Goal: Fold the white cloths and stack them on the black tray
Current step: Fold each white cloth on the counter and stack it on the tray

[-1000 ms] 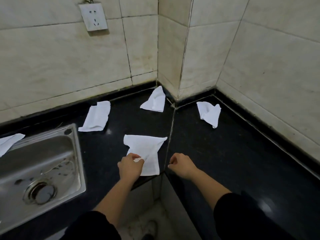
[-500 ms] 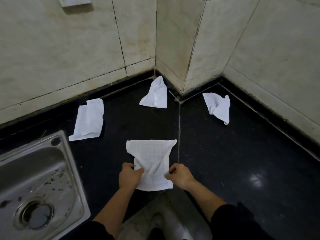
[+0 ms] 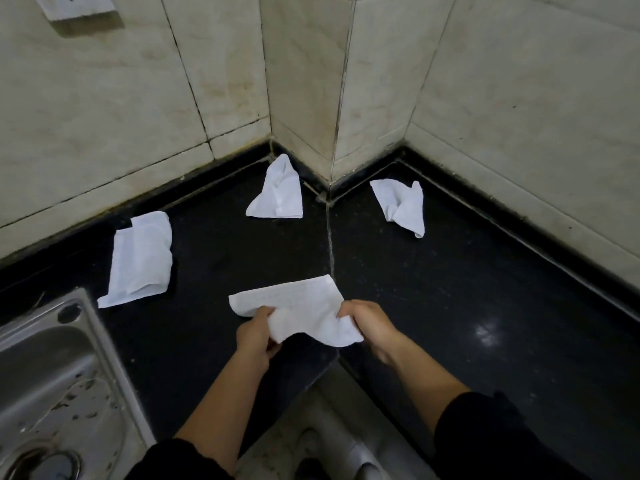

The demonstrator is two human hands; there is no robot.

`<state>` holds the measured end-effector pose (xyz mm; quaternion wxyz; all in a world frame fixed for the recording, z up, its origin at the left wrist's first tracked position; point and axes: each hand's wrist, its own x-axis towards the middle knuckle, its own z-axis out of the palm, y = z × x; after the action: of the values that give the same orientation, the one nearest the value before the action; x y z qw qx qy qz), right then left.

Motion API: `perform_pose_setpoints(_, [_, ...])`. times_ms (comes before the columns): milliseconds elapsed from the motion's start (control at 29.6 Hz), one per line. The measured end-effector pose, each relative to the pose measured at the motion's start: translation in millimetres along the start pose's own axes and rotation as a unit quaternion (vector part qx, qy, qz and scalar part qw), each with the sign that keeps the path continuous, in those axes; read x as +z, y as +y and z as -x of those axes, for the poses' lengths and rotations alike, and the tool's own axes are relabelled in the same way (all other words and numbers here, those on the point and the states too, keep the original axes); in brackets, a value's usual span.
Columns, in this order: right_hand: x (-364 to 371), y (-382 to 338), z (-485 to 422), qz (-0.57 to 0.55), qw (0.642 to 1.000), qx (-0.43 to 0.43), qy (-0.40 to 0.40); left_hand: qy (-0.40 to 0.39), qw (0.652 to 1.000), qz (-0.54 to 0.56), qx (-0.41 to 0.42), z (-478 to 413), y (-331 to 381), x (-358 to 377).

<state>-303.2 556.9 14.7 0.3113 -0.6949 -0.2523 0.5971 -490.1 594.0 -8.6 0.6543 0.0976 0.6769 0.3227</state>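
We hold the near white cloth (image 3: 298, 315) just above the black counter (image 3: 450, 306) at its front edge, our left hand (image 3: 256, 336) pinching its near-left edge and our right hand (image 3: 367, 322) closed on its near-right corner. Its long axis runs left to right between our hands, far edge away from us, so we judge the fold goes forward. No black tray shows.

Black counter (image 3: 450, 306) with inset sink (image 3: 52, 375), three crumpled cloths (image 3: 140, 259) (image 3: 277, 192) (image 3: 401, 206) lying on it, well apart.
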Motion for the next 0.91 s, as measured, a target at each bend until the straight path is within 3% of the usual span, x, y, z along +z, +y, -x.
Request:
perform_pose_setpoints(304, [-84.7, -17.9, 26.5, -0.133, 0.99, -0.036, 0.006, -0.043, 0.998, -0.018, 0.034, 37.6, 10.3, 72.3])
perform_pose_setpoints(439, [-136.0, -22.2, 44.0, -0.157, 0.986, -0.057, 0.021, -0.109, 0.992, 0.043, 0.05, 56.5, 1.3, 109.0])
perform_pose_setpoints(912, [-257.1, -11.3, 91.3, -0.292, 0.944, -0.09, 0.122, -0.258, 0.966, -0.024, 0.024, 104.9, -18.5, 208.9])
